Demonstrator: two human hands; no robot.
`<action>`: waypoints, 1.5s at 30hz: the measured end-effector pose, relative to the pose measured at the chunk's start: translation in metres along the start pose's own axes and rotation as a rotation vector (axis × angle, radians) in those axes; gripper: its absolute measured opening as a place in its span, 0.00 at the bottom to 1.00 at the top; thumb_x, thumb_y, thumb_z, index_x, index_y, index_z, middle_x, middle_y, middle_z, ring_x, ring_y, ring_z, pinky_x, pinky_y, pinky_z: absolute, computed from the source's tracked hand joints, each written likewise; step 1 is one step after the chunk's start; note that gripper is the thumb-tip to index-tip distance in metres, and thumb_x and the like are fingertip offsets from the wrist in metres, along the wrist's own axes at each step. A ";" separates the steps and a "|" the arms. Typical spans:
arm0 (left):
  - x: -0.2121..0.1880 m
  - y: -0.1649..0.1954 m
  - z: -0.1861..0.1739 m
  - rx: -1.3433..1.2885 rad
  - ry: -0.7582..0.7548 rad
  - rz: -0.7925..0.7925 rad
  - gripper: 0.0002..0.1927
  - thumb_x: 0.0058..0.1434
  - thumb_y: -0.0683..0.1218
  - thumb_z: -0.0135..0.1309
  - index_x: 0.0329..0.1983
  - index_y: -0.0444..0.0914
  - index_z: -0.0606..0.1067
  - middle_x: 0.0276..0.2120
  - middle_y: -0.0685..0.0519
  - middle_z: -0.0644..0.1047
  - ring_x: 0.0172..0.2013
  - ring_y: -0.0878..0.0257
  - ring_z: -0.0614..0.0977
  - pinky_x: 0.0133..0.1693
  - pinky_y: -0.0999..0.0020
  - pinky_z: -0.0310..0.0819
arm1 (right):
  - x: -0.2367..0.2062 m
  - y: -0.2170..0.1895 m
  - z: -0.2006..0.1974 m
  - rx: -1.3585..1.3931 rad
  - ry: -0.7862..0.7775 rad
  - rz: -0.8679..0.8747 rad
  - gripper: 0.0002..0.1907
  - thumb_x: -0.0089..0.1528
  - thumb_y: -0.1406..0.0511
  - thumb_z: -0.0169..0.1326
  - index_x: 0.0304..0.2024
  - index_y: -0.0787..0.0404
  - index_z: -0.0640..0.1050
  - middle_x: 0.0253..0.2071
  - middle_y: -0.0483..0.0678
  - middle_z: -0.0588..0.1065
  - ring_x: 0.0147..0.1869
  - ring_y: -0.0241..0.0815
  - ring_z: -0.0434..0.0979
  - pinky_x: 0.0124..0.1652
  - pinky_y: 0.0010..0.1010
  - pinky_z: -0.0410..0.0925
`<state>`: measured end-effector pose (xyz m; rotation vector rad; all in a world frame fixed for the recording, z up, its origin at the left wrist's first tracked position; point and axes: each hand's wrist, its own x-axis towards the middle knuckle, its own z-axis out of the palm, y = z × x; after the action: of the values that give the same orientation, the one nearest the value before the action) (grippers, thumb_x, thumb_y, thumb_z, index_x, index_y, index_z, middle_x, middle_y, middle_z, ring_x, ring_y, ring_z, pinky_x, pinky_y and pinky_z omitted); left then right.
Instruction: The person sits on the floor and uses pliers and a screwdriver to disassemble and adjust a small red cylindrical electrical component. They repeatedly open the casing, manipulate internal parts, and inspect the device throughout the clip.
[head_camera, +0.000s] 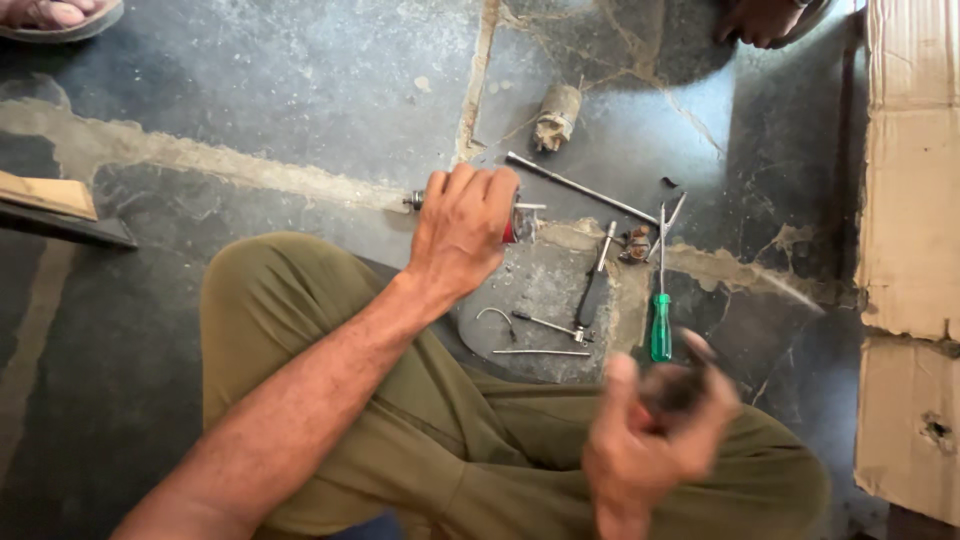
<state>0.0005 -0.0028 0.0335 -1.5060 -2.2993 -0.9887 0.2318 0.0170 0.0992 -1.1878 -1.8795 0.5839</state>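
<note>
1. My left hand (462, 232) is out over the dark stone floor (300, 90), fingers wrapped down around one metal cylinder part (515, 222): a short shaft end pokes out past the thumb side, a red and silver bit shows at the finger side. It sits on the floor just beyond my knee.
2. My right hand (655, 440) is low, over my lap, blurred. Fingers are curled in around one small dark object (675, 388); I can't tell what it is or how tightly it's pinched.
3. Counting outward from the left hand: one green-handled screwdriver (661, 325), upright in frame, just right of the grip.
4. One black-handled tool (593, 290) lies beside it, tilted.
5. One long thin metal rod (580, 189) runs diagonally above them.
6. One pair of thin pliers (667, 222) lies with its tips spread, near the rod's end.
7. Three small wire-like metal pieces (545, 338) lie near my knee: one hooked, two straight.
8. One grimy cylindrical part (556, 117) stands further off, well apart.
9. Two cardboard pieces (910, 200) line the right edge.
10. My olive trousers (330, 320) fill the foreground.
</note>
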 end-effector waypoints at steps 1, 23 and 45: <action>0.000 0.001 -0.001 -0.022 -0.004 -0.003 0.19 0.47 0.33 0.55 0.42 0.39 0.69 0.36 0.50 0.74 0.43 0.51 0.74 0.44 0.56 0.63 | -0.002 -0.002 -0.001 0.157 0.075 0.023 0.23 0.62 0.66 0.62 0.58 0.65 0.71 0.30 0.44 0.68 0.25 0.35 0.62 0.25 0.27 0.57; 0.003 0.021 -0.030 -0.768 -0.084 -0.038 0.25 0.53 0.49 0.74 0.47 0.40 0.72 0.40 0.53 0.75 0.42 0.58 0.79 0.45 0.64 0.75 | -0.013 0.080 0.059 0.508 -0.481 0.756 0.18 0.57 0.66 0.65 0.49 0.62 0.78 0.30 0.39 0.71 0.30 0.29 0.66 0.29 0.23 0.61; 0.001 0.024 -0.041 -0.956 -0.221 0.039 0.24 0.55 0.49 0.73 0.50 0.41 0.73 0.46 0.55 0.77 0.50 0.61 0.80 0.53 0.66 0.75 | -0.011 0.103 0.058 1.144 -0.552 1.314 0.12 0.62 0.60 0.56 0.46 0.54 0.73 0.28 0.41 0.67 0.24 0.32 0.62 0.23 0.25 0.57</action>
<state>0.0136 -0.0220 0.0744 -2.0228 -1.9682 -2.1933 0.2395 0.0559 -0.0129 -1.2897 -0.4825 2.4307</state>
